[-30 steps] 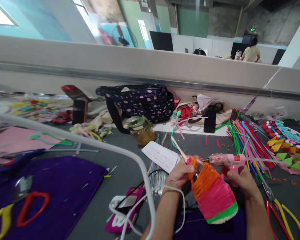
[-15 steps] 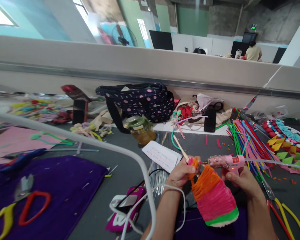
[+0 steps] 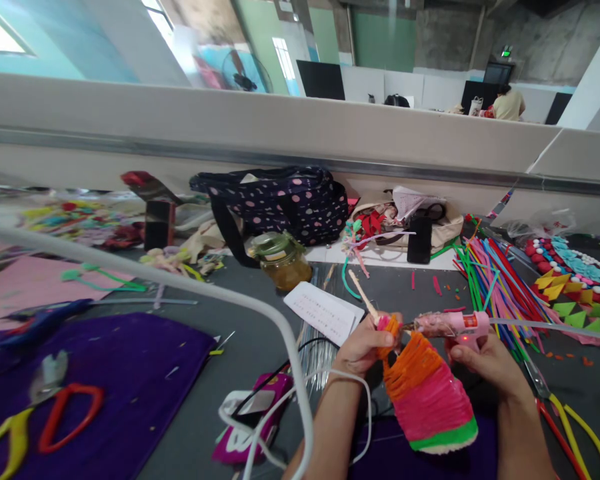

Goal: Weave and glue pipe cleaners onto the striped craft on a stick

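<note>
Since a second ago little has shifted; I see my left hand [image 3: 363, 345] still pinching the orange top of the striped cone [image 3: 425, 393], lower centre-right of the frame. Right hand [image 3: 483, 360] stays closed round the pink glue gun [image 3: 453, 325], nozzle touching the cone's top; its fingers are mostly hidden behind the cone, the forearm cut off below.

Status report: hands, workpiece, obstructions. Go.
Left hand pinches top of pipe-cleaner cone. Right hand grips glue gun, nozzle at cone's top. White cable crosses foreground, off the work.
</note>
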`<state>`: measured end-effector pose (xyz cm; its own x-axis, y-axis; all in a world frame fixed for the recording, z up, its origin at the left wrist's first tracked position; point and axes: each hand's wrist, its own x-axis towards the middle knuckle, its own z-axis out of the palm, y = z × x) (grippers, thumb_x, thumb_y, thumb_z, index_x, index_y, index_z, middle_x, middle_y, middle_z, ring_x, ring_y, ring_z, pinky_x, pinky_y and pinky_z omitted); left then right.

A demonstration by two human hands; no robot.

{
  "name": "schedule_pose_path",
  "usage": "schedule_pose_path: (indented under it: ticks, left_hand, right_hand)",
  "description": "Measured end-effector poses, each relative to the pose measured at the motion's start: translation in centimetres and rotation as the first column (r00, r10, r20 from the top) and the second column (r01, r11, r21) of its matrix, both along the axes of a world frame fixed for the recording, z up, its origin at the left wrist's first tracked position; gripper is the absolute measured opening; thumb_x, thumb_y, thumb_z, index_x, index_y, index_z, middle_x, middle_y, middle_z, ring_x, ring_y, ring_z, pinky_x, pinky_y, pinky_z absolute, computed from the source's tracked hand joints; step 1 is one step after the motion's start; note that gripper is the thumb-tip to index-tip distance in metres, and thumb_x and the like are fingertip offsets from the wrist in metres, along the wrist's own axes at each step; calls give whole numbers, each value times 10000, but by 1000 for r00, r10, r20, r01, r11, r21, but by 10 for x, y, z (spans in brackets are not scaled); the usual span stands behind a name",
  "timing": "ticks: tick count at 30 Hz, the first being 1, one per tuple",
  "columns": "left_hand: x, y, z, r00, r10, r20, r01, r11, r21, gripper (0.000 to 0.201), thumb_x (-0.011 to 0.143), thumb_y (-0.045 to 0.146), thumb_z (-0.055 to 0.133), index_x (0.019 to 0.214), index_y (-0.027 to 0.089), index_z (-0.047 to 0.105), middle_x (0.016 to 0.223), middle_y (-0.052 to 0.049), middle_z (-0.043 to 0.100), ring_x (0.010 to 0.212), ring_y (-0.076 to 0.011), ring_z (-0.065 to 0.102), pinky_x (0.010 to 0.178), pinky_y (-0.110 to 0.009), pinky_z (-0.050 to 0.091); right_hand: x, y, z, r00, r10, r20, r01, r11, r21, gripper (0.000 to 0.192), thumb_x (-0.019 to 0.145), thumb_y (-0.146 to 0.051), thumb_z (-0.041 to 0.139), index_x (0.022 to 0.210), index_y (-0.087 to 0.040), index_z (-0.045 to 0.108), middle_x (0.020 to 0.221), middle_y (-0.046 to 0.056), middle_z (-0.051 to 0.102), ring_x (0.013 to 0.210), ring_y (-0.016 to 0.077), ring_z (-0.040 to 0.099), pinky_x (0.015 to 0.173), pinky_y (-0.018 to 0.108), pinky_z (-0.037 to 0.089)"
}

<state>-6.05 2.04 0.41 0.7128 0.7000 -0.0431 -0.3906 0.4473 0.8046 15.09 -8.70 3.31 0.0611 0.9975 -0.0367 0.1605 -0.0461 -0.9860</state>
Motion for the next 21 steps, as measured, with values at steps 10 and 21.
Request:
schedule_pose_path:
  ticks: [10, 21]
  left_hand:
    - [0, -1, 1, 1000, 11, -11, -11, 999, -30, 392, 427, 348, 874, 616, 115, 623, 502, 32, 508, 441, -63, 392, 448, -206, 313]
    - [0, -1, 1, 1000, 18, -11, -18, 999, -32, 383, 421, 334, 871, 583, 120, 598, 513, 31, 499, 450, -64, 394, 444, -208, 313]
  right_hand:
    - [2, 0, 1, 999, -54, 6, 54, 999, -1, 476, 620, -598, 750, 808, -162, 706, 747, 61, 683, 675, 205, 607, 647, 318, 497]
    - [2, 0, 2, 1000, -16, 26, 15, 1000, 14, 521, 639, -624, 724, 865, -154, 728, 795, 87, 711, 736, 237, 642, 702, 340, 517]
